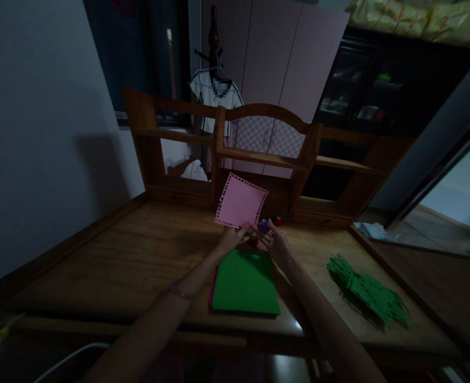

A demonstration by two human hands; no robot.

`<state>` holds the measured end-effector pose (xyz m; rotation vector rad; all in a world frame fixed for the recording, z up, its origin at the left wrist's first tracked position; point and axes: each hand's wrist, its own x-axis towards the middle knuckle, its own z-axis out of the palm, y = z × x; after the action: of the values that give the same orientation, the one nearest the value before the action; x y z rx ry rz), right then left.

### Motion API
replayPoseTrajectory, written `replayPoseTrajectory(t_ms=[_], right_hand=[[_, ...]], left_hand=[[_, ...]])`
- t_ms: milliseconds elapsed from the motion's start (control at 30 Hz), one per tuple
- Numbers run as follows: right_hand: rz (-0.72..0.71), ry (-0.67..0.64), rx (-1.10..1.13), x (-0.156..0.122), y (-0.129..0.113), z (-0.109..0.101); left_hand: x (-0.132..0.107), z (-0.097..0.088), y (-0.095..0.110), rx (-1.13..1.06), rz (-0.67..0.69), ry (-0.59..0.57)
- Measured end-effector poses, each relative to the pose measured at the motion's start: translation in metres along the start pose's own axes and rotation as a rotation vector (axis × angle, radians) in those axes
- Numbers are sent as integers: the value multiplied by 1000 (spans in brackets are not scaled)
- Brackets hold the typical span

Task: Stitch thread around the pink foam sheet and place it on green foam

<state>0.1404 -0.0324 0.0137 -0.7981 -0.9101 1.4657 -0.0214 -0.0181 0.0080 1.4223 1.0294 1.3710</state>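
Observation:
My left hand (233, 238) grips the lower edge of a pink paper sheet (241, 202), which is tilted up above the table. Small dark shapes, like punched holes, run in rows along the sheet's edges. My right hand (274, 242) is closed around a small purple craft punch (263, 227), close to the sheet's lower right corner. Whether the punch touches the paper cannot be made out. Under and beyond my hands stand small red items (253, 240), partly hidden. Nearer to me lies a stack of green sheets (246, 282) with a pink edge showing at its left.
A heap of green cut paper pieces (368, 290) lies at the right of the wooden table (139, 255). A wooden shelf unit (258, 157) rises along the table's back edge. Another red item (278, 220) stands near it. White cables (73, 354) hang at the lower left.

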Motion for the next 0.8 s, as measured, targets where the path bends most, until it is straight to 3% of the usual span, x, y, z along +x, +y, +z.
replayPoseTrajectory(t_ms=[267,500,700,800], right_hand=[[-35,15,1,-2,-5,1],[-70,-6,-32,-5,-6,2],[-48,4,-50,-6,-7,4],[-34,-15,-11,-6,-7,3]], left_hand=[[10,-4,-11,90,23,-88],[17,-7,-20,66,47,-39],[15,-8,-15,59,-10,-35],[14,-7,-13,55,24,-21]])
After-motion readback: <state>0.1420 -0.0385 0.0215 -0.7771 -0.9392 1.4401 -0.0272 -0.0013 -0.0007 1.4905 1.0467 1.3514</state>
